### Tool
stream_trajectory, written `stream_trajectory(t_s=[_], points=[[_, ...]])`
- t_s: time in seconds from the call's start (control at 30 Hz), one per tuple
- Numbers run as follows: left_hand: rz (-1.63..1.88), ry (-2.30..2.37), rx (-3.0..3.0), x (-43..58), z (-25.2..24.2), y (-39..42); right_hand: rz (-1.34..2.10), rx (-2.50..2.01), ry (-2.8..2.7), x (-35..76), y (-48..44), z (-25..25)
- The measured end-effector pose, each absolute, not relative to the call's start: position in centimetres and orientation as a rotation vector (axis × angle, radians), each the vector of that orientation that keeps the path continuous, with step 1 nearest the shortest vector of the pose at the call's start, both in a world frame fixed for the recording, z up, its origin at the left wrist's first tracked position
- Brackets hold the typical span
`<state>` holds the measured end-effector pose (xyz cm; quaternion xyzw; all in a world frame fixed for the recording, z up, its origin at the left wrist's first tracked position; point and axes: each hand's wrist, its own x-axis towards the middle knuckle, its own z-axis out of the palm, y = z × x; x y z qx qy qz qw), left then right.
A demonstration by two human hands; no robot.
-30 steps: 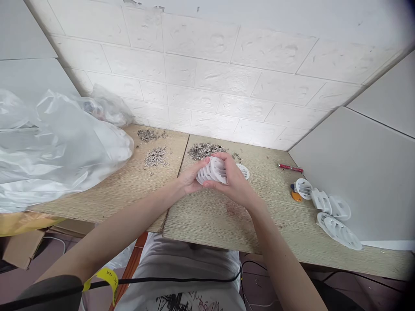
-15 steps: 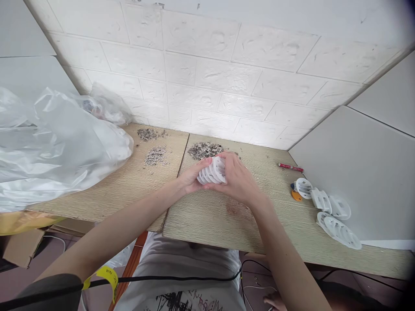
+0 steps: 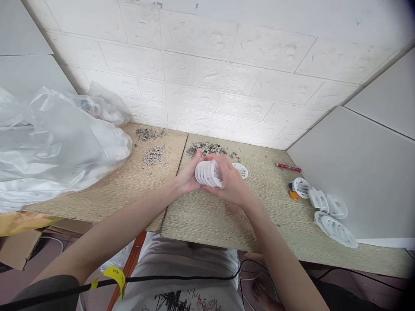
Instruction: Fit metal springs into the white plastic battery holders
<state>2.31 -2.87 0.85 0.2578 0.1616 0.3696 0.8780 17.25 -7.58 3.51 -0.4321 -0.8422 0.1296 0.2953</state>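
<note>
Between both hands, above the middle of the table, is a stack of white round plastic pieces with slots. My left hand is closed round its left end, thumb raised along the far side. My right hand grips the right end, fingers over the top and thumb below. One separate white slotted disc shows just beyond my right hand, partly hidden by it. Behind the stack lies a heap of small metal parts.
Two more piles of small metal parts lie left of the table seam. A large white plastic bag fills the left side. On the right are a red pen-like tool, an orange piece and several white slotted discs.
The held stack has turned, so its pieces show more edge-on, and moved slightly left. A single white disc now shows on the table beside my right hand.
</note>
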Motion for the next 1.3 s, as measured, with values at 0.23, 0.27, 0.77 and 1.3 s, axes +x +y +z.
stream_trajectory(t_s=[0.23,0.27,0.77,1.3], points=[[0.805,0.431,0.447,2.1,1.2,-2.7,0.275,-1.017,-2.188,17.0,-7.0,2.6],[0.806,0.441,0.443,2.1,1.2,-2.8,0.271,-1.013,-2.185,17.0,-7.0,2.5],[0.795,0.257,0.381,1.7,2.4,-3.2,0.557,-0.991,-1.684,18.0,-7.9,2.7],[0.846,0.384,0.449,1.5,1.5,-2.3,0.828,-0.705,-0.711,26.4,-19.1,1.6]])
